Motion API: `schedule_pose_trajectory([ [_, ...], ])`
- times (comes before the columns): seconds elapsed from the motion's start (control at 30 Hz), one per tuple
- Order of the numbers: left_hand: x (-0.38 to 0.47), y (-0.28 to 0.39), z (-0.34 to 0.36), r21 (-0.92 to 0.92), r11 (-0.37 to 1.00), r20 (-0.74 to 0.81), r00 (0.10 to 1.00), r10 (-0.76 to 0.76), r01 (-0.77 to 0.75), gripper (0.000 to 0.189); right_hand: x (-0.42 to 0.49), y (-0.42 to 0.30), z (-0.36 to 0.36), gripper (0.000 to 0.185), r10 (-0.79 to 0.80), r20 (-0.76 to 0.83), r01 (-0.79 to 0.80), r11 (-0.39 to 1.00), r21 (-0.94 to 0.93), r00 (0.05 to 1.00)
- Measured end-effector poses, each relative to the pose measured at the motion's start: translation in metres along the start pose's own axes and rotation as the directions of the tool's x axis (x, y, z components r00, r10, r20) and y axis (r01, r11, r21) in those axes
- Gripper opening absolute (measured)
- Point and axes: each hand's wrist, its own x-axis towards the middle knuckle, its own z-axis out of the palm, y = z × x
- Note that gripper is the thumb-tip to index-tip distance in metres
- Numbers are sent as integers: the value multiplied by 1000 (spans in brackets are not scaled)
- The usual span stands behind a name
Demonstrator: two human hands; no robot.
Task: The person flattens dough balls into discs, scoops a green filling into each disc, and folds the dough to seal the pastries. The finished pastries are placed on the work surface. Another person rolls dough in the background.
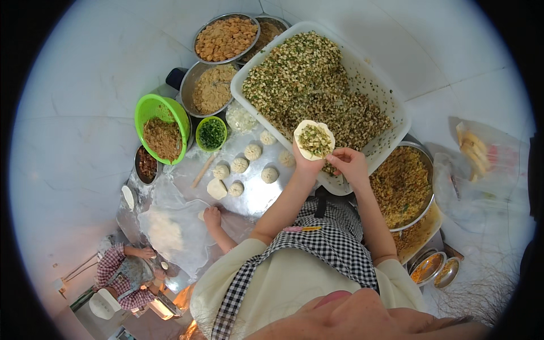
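A round dough wrapper (300, 151) rests across my left hand (308, 165), its centre heaped with chopped green-and-pale filling (315, 140). The thumb and fingertips of my right hand (349, 163) pinch the wrapper's lower right edge. Both hands are over the near corner of a large white plastic tub (397, 125), which holds a mass of the same chopped filling (297, 72). Left of my hands, several pleated buns (253, 152) sit on the shiny metal worktop (250, 193). A flat piece of dough (217, 189) lies beside them.
A rolling pin (203, 171), a green basket of filling (163, 138), a bowl of chopped greens (212, 134) and metal bowls (214, 89) stand left. Another metal bowl (401, 187) is at right. Another person's hand (212, 217) touches the worktop; a co-worker (127, 272) stands lower left.
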Motion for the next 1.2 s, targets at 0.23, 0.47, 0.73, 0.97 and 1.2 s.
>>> schedule_pose_trajectory([
  [0.23, -20, -5, -5, 82, 997, 9, 1000, 9, -9, 42, -14, -3, 18, 17, -249, -112, 245, 968, -49, 962],
  [0.47, -25, -9, -20, -59, 994, 136, 987, -89, 97, 39, -29, -1, 20, 19, -92, -189, 94, 996, 4, 978],
  [0.73, -24, -11, -32, -59, 984, 134, 978, -157, 166, 38, -31, -7, 11, 21, -150, -176, 129, 984, -126, 973],
  [0.97, -27, -10, -33, -44, 976, 141, 969, -203, 211, 38, -30, -19, 7, 19, -131, -123, 105, 974, -200, 984],
  [1.2, -26, -8, -30, 24, 964, 152, 952, -267, 266, 37, -30, -28, 2, 15, -112, -117, 72, 951, -302, 987],
])
